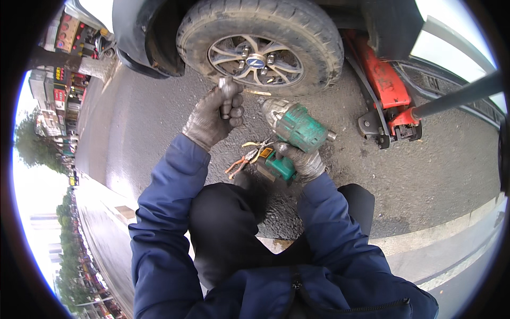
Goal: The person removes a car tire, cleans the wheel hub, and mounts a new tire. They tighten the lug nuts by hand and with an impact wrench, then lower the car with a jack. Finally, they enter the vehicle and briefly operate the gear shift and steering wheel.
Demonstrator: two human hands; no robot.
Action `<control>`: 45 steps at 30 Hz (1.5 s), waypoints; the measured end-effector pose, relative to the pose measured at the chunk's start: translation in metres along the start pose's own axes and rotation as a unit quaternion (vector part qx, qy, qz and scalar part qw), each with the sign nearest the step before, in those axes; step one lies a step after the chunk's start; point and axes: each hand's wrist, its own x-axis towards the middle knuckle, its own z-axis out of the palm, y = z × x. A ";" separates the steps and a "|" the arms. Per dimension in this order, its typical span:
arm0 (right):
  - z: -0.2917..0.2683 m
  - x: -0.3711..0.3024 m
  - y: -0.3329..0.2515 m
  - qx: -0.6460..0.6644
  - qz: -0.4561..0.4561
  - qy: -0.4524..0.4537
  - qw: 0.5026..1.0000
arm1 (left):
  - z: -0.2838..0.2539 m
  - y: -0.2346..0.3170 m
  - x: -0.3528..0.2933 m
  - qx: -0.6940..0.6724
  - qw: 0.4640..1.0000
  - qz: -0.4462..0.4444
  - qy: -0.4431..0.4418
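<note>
Left hand (pixel 213 116): gloved, raised, fingers curled shut, knuckles toward camera
Right hand (pixel 304 161): gloved, lower, closed in a grip, thumb apparently hidden
Forearms: blue sleeves, both entering from lower edge, elbows bent, angled inward

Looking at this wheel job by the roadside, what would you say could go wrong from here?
1. The socket sits loose in the gloved left hand; it could drop and roll on the asphalt.
2. The pliers lie right by the knees, easy to kneel on.
3. The car rests on the red floor jack alone, as far as shown; pushing the impact wrench against the wheel might shift it.
</note>
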 end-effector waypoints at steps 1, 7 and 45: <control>0.001 0.000 0.000 -0.006 -0.016 0.001 1.000 | 0.007 0.001 0.008 -0.026 0.998 0.019 0.051; -0.003 -0.002 0.009 -0.260 -0.200 0.026 0.944 | 0.053 -0.048 0.062 -0.224 0.967 0.088 0.088; 0.016 0.092 0.131 -0.359 -0.209 0.234 0.879 | -0.038 -0.042 0.140 -0.023 0.994 -0.104 0.019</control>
